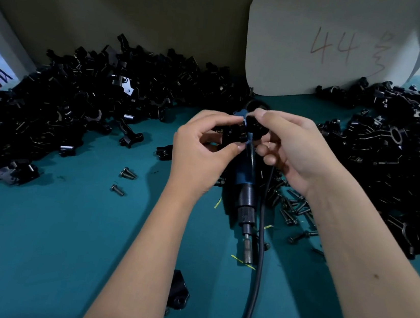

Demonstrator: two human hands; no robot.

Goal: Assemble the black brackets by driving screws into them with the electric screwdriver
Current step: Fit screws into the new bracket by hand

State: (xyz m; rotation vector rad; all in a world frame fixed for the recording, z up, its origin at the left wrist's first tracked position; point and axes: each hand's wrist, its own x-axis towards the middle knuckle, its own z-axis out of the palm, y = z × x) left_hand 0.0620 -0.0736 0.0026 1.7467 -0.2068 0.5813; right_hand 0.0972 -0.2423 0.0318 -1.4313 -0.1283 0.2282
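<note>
Far left: big heap of loose black brackets on the teal table, reaching back to the cardboard wall. A few stray brackets lie just off the heap's edge, and two loose screws sit apart on bare mat.

Centre: left hand is raised over the table, thumb and fingers curled and pinching a black bracket piece. Right hand meets it from the other side, fingertips pinching the same small black assembly; which part each hand carries is too hidden to tell. Looks like mating two halves or seating a screw by hand, driving not yet begun.

Below the hands: electric screwdriver lies flat on the table, nobody holding it, bit end toward the viewer, black cable running down past it. One bracket lies alone near the bottom, beside the left forearm.

Right: scatter of screws by the right wrist, then a second bracket pile. White card marked 44 leans on the back wall.

Handling, as judged: bracket is likely rigid, light, hard-edged, slightly slick; grip the flat outer faces, keep the screw hole clear. Screws are tiny and roll easily. The driver is probably the heaviest item; take it round the blue barrel.
</note>
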